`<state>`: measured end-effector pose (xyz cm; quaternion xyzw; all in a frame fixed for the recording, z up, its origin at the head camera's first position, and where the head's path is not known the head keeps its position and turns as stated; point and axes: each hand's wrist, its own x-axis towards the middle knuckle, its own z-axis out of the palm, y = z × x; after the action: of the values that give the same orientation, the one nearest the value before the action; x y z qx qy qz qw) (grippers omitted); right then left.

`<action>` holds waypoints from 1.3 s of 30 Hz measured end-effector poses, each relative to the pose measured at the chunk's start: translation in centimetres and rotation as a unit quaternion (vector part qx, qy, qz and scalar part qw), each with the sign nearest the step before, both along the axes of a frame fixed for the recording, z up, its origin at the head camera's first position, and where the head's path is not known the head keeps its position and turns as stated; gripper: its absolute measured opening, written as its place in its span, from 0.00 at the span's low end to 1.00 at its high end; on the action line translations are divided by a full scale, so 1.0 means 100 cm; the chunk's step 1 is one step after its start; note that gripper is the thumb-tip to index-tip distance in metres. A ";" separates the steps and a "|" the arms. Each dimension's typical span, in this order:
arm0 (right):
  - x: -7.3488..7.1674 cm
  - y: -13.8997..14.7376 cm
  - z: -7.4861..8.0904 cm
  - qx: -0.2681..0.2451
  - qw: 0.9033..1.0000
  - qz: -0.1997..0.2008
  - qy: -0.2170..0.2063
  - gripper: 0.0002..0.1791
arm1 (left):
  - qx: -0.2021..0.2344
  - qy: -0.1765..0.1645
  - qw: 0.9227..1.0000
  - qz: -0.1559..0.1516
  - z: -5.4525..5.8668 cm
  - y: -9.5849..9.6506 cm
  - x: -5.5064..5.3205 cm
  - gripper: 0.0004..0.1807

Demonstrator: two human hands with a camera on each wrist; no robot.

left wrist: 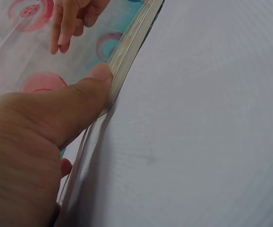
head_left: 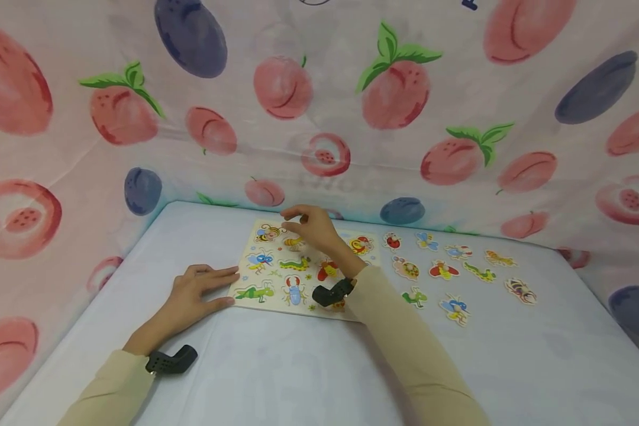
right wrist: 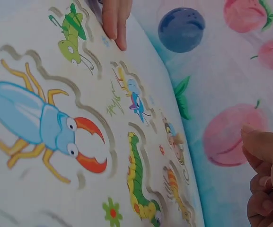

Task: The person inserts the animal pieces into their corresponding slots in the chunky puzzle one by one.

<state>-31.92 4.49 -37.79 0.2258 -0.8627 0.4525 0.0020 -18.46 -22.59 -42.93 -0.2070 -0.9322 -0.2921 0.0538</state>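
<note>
A pale puzzle board [head_left: 274, 273] with colourful insect pictures in cut outlines lies on the table. My left hand [head_left: 194, 296] rests at its left edge, fingers straight and thumb at the near corner. In the left wrist view the left thumb [left wrist: 86, 90] presses against the board's side. Over the far part of the board hovers my right hand [head_left: 316, 231], thumb and index finger apart with nothing seen between them. Beneath it are a bee picture [head_left: 268, 233] and an orange-striped insect picture [head_left: 294, 243]. A blue stag beetle picture [right wrist: 30, 113] fills much of the right wrist view.
Several loose insect pieces lie right of the board, among them a ladybug piece [head_left: 391, 241], a red beetle piece [head_left: 444, 270], a caterpillar piece [head_left: 480, 271] and a blue mosquito piece [head_left: 456, 309]. A fruit-printed curtain [head_left: 330, 106] hangs behind the white-covered table [head_left: 277, 373].
</note>
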 end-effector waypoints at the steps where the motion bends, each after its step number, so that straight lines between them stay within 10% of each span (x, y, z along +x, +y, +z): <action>1: 0.001 0.003 0.002 -0.004 1.000 -0.001 0.002 0.12 | 0.000 0.001 1.000 0.000 0.000 0.000 0.000 0.29; 19: 0.022 0.058 0.024 -0.049 0.997 0.006 0.056 0.13 | 0.003 0.006 1.000 0.008 0.001 -0.005 0.005 0.29; 39: 0.050 0.183 0.014 0.012 0.989 -0.124 0.084 0.16 | 0.011 0.005 1.000 0.001 0.000 0.002 0.002 0.29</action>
<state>-26.97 22.81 -36.38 0.1542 -0.8862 0.4179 0.1275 -18.25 -22.38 -42.98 -0.2068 -0.9288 -0.3012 0.0614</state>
